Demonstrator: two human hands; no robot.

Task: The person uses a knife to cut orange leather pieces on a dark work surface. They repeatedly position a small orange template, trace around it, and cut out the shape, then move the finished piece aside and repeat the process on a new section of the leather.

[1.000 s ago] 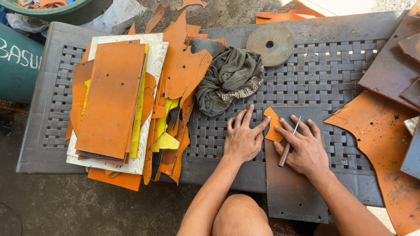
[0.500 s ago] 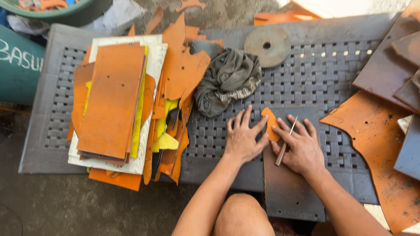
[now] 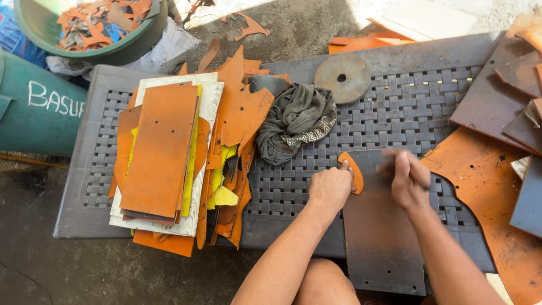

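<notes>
My left hand [image 3: 332, 186] rests curled on a dark flat board [image 3: 378, 237] that lies on the grey woven plastic table [image 3: 395, 113]. Its fingertips press a small curved orange piece [image 3: 355, 174] against the board. My right hand [image 3: 409, 179] is closed in a fist just right of the piece and is blurred by motion. The thin tool it gripped earlier is mostly hidden inside the fist. Both forearms reach in from the bottom edge, over my knee.
A stack of orange, white and yellow sheets [image 3: 161, 152] covers the table's left side. A crumpled dark cloth [image 3: 296, 121] and a round metal disc [image 3: 342, 77] lie behind my hands. Large orange sheet [image 3: 485, 197] and brown boards [image 3: 502, 101] at right. Green basin of scraps [image 3: 90, 28] and teal barrel [image 3: 34, 107] at left.
My left hand has gone from spread flat to curled on the orange piece. My right hand has shifted to the right, closed into a fist and is moving fast.
</notes>
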